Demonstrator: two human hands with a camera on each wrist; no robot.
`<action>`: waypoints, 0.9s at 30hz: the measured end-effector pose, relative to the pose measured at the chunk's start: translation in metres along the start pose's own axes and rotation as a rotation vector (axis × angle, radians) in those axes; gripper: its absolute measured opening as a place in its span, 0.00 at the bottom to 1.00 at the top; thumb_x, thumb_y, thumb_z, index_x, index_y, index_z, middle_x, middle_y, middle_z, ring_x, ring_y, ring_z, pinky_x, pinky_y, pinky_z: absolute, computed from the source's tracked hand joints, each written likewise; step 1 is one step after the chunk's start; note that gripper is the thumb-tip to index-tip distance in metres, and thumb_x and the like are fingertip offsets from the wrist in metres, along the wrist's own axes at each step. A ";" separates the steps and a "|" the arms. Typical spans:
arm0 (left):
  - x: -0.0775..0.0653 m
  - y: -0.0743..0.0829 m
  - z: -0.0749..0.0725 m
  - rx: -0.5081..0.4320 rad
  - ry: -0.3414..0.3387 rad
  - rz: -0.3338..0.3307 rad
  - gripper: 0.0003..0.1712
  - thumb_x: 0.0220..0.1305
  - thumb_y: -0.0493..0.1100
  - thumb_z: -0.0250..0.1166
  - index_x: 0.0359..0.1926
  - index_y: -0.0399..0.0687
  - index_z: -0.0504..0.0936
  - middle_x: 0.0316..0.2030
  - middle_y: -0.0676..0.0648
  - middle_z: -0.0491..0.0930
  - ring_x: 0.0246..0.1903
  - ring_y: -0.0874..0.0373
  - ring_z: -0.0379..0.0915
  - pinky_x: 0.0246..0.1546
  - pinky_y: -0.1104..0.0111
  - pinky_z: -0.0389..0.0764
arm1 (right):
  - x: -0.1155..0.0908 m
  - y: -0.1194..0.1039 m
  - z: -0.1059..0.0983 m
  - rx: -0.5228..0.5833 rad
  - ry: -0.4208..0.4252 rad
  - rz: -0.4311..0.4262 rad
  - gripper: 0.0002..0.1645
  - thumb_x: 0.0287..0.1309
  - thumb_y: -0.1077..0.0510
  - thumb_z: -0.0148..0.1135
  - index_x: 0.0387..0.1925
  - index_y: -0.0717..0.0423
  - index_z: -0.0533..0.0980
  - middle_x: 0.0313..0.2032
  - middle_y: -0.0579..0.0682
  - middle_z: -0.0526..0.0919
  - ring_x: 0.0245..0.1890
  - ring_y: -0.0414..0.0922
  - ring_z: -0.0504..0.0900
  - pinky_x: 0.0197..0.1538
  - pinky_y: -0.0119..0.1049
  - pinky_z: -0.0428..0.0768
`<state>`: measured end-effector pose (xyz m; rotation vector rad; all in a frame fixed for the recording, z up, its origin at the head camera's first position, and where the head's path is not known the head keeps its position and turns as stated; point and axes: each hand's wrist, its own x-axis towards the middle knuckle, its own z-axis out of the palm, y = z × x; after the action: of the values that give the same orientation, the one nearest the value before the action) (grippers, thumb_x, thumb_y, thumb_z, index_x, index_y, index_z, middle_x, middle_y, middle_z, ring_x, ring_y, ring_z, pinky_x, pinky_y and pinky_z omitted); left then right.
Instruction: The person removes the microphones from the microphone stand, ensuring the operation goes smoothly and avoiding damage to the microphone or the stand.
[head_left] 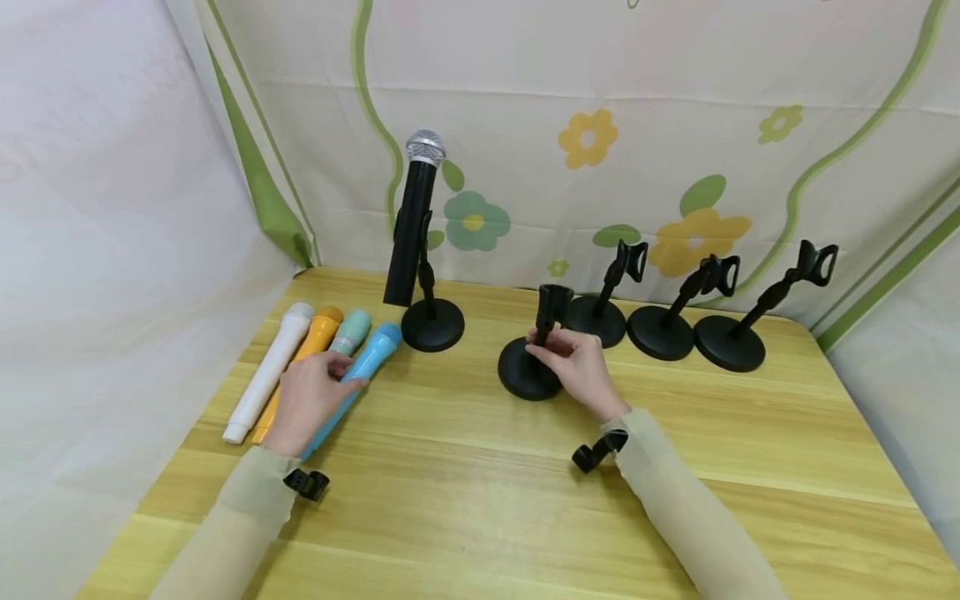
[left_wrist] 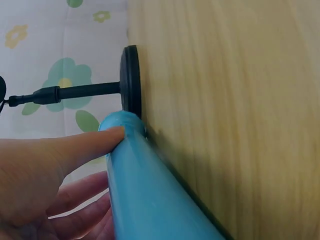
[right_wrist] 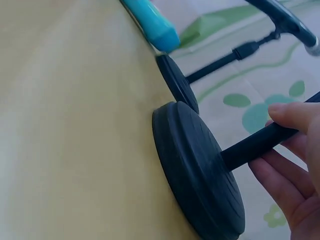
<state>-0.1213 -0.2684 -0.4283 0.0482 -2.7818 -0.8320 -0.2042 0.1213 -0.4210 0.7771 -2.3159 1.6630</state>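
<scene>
My left hand (head_left: pixel 309 400) holds a blue microphone (head_left: pixel 372 350), which lies at the right end of a row. Its thumb presses one side of the blue barrel (left_wrist: pixel 145 185), and the other fingers are partly hidden behind it. Beside it lie a teal microphone (head_left: pixel 352 327), an orange one (head_left: pixel 320 329) and a white one (head_left: pixel 272 367). My right hand (head_left: pixel 581 367) pinches the upright of a black microphone stand (head_left: pixel 525 375) between thumb and fingers. The stand's round base (right_wrist: pixel 195 170) rests on the table, and its clip on top is vacant.
A black microphone with a silver head (head_left: pixel 411 225) sits tilted in a stand (head_left: pixel 432 325) at the back. Several vacant stands, among them the rightmost one (head_left: pixel 729 343), line the back right. A flowered cloth (head_left: pixel 517 125) hangs behind the wooden table (head_left: pixel 465 500).
</scene>
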 end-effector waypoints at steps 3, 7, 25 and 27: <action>0.000 -0.002 -0.001 0.013 0.034 0.005 0.19 0.57 0.42 0.79 0.44 0.32 0.87 0.33 0.39 0.85 0.33 0.46 0.82 0.33 0.52 0.82 | 0.015 0.017 -0.002 -0.001 0.021 0.017 0.10 0.62 0.66 0.71 0.45 0.64 0.86 0.41 0.58 0.88 0.42 0.50 0.88 0.46 0.31 0.84; 0.002 -0.004 -0.004 0.030 0.082 -0.007 0.19 0.56 0.42 0.79 0.43 0.32 0.86 0.32 0.38 0.85 0.31 0.46 0.82 0.30 0.51 0.82 | 0.033 0.049 -0.005 -0.025 0.040 0.065 0.10 0.63 0.58 0.72 0.46 0.55 0.87 0.42 0.50 0.89 0.43 0.44 0.87 0.47 0.33 0.84; 0.004 -0.011 -0.003 0.062 0.128 -0.066 0.20 0.57 0.46 0.79 0.42 0.34 0.87 0.30 0.41 0.85 0.27 0.47 0.81 0.24 0.55 0.80 | 0.083 0.079 -0.001 -0.068 0.102 0.191 0.11 0.65 0.56 0.71 0.49 0.48 0.87 0.47 0.49 0.88 0.47 0.43 0.86 0.53 0.40 0.83; 0.004 -0.011 -0.003 0.064 0.132 -0.068 0.20 0.57 0.47 0.79 0.42 0.34 0.87 0.30 0.41 0.85 0.26 0.48 0.81 0.23 0.55 0.80 | 0.088 0.080 -0.001 -0.060 0.101 0.206 0.12 0.65 0.56 0.71 0.49 0.48 0.87 0.49 0.51 0.87 0.48 0.42 0.85 0.54 0.40 0.82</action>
<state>-0.1250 -0.2797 -0.4316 0.2022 -2.6948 -0.7275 -0.3196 0.1149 -0.4484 0.4439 -2.4313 1.6599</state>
